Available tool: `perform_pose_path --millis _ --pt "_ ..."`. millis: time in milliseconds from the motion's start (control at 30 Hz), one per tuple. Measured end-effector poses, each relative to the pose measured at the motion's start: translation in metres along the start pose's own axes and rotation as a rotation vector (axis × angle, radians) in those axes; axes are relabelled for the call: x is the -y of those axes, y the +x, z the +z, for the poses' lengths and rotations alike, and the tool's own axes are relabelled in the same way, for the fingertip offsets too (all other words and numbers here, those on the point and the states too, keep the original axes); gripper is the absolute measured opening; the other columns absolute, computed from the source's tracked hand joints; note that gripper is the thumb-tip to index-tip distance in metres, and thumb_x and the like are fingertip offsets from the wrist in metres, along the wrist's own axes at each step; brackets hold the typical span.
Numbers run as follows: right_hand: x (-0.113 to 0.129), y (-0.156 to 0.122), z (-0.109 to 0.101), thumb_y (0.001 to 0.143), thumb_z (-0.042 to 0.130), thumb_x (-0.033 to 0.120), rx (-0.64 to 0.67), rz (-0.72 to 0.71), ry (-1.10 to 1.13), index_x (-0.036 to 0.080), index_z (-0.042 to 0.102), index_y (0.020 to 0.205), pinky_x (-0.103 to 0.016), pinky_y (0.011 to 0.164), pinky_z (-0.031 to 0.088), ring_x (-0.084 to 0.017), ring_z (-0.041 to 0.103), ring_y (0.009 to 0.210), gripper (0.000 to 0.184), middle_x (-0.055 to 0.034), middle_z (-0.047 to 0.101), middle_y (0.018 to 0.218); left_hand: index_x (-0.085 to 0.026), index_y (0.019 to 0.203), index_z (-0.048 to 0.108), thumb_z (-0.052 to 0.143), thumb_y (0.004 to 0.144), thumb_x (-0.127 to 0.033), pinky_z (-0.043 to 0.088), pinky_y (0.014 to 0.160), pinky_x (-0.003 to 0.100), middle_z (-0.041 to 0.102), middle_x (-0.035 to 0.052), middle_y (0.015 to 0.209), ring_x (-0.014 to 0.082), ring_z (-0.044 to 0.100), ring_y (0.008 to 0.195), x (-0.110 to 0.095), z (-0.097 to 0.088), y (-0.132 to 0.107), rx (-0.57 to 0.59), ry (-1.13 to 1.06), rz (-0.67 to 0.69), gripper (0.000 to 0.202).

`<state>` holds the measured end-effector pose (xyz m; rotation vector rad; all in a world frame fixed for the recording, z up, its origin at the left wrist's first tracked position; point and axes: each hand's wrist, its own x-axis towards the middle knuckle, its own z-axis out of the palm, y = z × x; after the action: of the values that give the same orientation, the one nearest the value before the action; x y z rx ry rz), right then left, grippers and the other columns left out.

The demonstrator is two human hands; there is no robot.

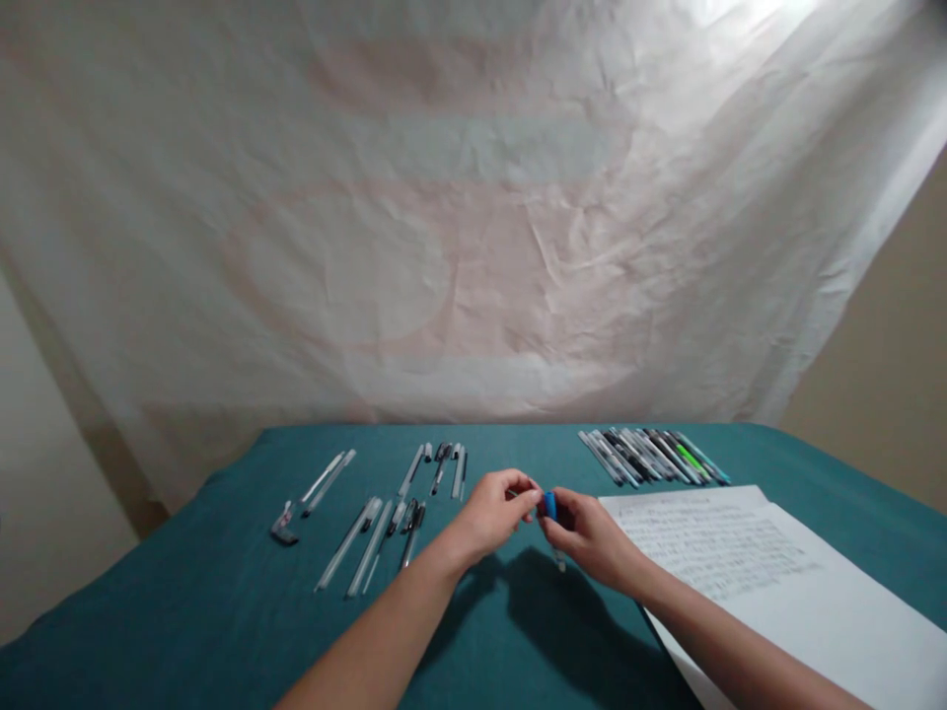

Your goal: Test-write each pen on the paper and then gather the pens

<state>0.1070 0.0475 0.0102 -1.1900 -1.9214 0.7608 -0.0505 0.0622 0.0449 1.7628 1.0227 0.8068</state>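
- The right hand [592,537] has its grip closed around a blue piece [549,505], which looks like a pen cap, with thumb and fingers pressed to it; a pale tip [560,564] shows below the fingers, probably of the same pen.
- The left hand [494,508] brings its thumb and fingertips together just left of the blue piece; whether they pinch anything, I cannot tell.
- Both hands are raised above the green counter [222,611], near its middle, so the pen in hand is not set down; fitting or pulling apart cannot be told here.
- Judged as done: on the left, slim pens and clear tubes are laid out in a near group [344,545], a far group [440,471] and a pair [330,483], some with small caps just beside them.
- A small dark object [283,530] lies at the left, too blurred to name.
- Perhaps left to handle: the row of pens [655,457] at far right, side by side and seemingly whole.
- Handwritten paper [710,542] lies near right, partly behind the right forearm.
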Motion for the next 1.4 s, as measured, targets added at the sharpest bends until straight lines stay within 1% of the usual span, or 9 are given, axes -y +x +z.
perform_pose_path --millis 100,267,367,633,800,933,1067,1267,1400 --pt "-0.003 0.0 -0.002 0.079 0.046 0.031 0.013 -0.002 0.046 0.015 0.051 0.072 -0.018 0.046 0.027 -0.008 0.035 0.051 0.018 0.0053 0.039 0.054 -0.013 0.077 0.056 0.051 0.075 -0.036 0.037 0.048 0.018 0.058 0.0027 0.069 0.0091 0.051 0.056 0.004 0.0 0.006 -0.09 -0.123 0.015 0.024" --pt "-0.012 -0.002 -0.001 0.083 0.042 0.039 0.089 -0.01 0.051 0.016 0.049 0.068 -0.019 0.048 0.027 -0.008 0.034 0.051 0.028 0.0049 0.038 0.056 -0.013 0.08 0.054 0.051 0.077 -0.037 0.04 0.053 0.019 0.059 0.0037 0.075 0.0079 0.052 0.057 0.004 -0.02 0.013 -0.343 -0.222 0.099 0.025" --pt "-0.01 -0.005 0.002 0.083 0.042 0.039 0.135 -0.035 0.045 0.016 0.044 0.065 -0.019 0.047 0.025 -0.008 0.03 0.051 0.029 0.0057 0.032 0.055 -0.013 0.081 0.054 0.051 0.077 -0.037 0.041 0.056 0.019 0.059 0.0034 0.076 0.0072 0.051 0.058 0.004 -0.025 0.014 -0.387 -0.271 0.131 0.025" --pt "0.002 -0.009 0.006 0.084 0.041 0.038 0.136 -0.039 0.063 0.016 0.044 0.066 -0.019 0.047 0.024 -0.008 0.029 0.053 0.029 0.0051 0.031 0.057 -0.013 0.081 0.054 0.053 0.076 -0.036 0.041 0.056 0.02 0.058 0.0028 0.074 0.0079 0.051 0.057 0.002 -0.016 0.012 -0.33 -0.249 0.144 0.024" --pt "0.001 -0.008 0.007 0.083 0.043 0.038 0.115 -0.041 0.115 0.016 0.043 0.065 -0.019 0.047 0.024 -0.008 0.028 0.052 0.028 0.0054 0.03 0.057 -0.012 0.081 0.057 0.054 0.074 -0.036 0.04 0.057 0.021 0.059 0.0032 0.073 0.0087 0.051 0.058 -0.004 -0.007 0.005 -0.16 -0.241 0.099 0.025" --pt "-0.004 -0.008 0.01 0.082 0.043 0.04 0.056 -0.039 0.125 0.017 0.044 0.066 -0.019 0.047 0.025 -0.008 0.028 0.051 0.028 0.0055 0.03 0.056 -0.012 0.079 0.06 0.057 0.072 -0.035 0.038 0.055 0.019 0.056 0.0003 0.065 0.0083 0.049 0.057 -0.007 -0.002 0.0 -0.057 -0.197 0.055 0.024" --pt "-0.006 -0.009 0.014 0.082 0.042 0.043 0.036 -0.055 0.136 0.017 0.045 0.069 -0.019 0.048 0.026 -0.009 0.029 0.053 0.029 0.0049 0.031 0.058 -0.012 0.077 0.061 0.057 0.071 -0.037 0.037 0.054 0.019 0.054 -0.0007 0.061 0.0084 0.047 0.056 -0.007 -0.004 -0.002 -0.027 -0.136 0.035 0.025" --pt "0.0 -0.012 0.014 0.084 0.042 0.039 0.045 -0.096 0.145 0.017 0.045 0.07 -0.02 0.05 0.027 -0.009 0.03 0.054 0.027 0.0048 0.033 0.06 -0.011 0.077 0.061 0.055 0.073 -0.036 0.039 0.058 0.02 0.056 0.0013 0.067 0.0098 0.049 0.061 -0.007 -0.005 -0.001 0.034 -0.148 0.091 0.025" --pt "0.002 -0.013 0.013 0.083 0.043 0.037 0.033 -0.112 0.15 0.017 0.044 0.068 -0.02 0.05 0.026 -0.009 0.029 0.055 0.025 0.0049 0.032 0.06 -0.011 0.079 0.061 0.055 0.074 -0.034 0.039 0.058 0.02 0.056 0.002 0.069 0.0107 0.05 0.063 -0.009 -0.006 -0.001 0.028 -0.147 0.118 0.024"
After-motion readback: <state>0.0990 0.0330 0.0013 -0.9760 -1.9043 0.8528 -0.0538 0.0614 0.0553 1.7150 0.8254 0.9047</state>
